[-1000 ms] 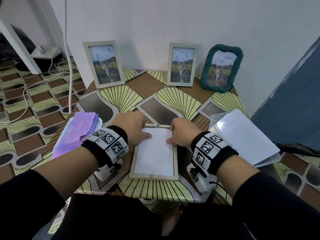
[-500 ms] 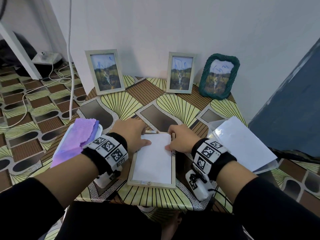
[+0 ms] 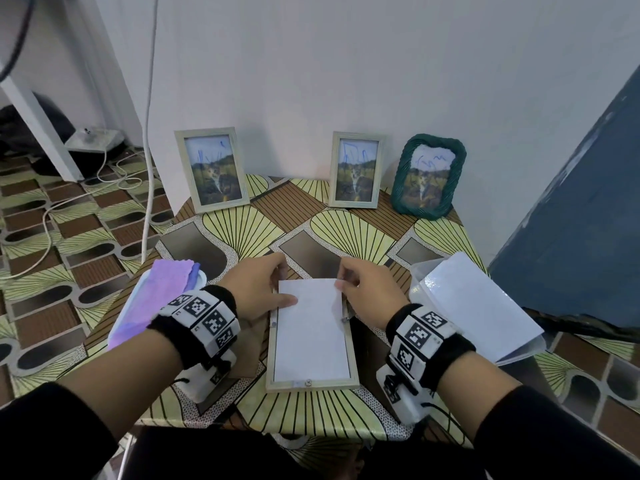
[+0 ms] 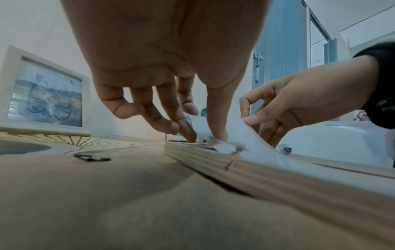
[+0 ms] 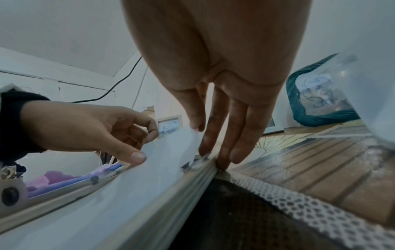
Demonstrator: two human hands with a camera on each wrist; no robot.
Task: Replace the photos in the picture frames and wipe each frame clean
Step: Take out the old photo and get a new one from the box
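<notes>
A pale wooden frame (image 3: 311,385) lies face down at the table's near middle, with a white photo back (image 3: 311,334) showing in it. My left hand (image 3: 263,285) holds the frame's far left corner, fingers bent at the edge and thumb pressed on the photo (image 4: 262,152). My right hand (image 3: 363,284) pinches the photo's far right corner and lifts it clear of the frame (image 4: 278,179), so the sheet (image 5: 149,169) curves upward. Its other fingertips (image 5: 222,162) rest at the frame's right edge.
Two pale frames (image 3: 212,169) (image 3: 356,169) and a green woven frame (image 3: 427,176) lean on the back wall, each with scribbled glass. A purple cloth (image 3: 152,299) lies at the left. A clear box with white sheets (image 3: 474,303) stands on the right. A brown backing board (image 3: 247,351) lies under my left wrist.
My right hand has taken the photo's far right corner and raised it from the frame. My left thumb has slid further onto the photo. The frame has stayed in place.
</notes>
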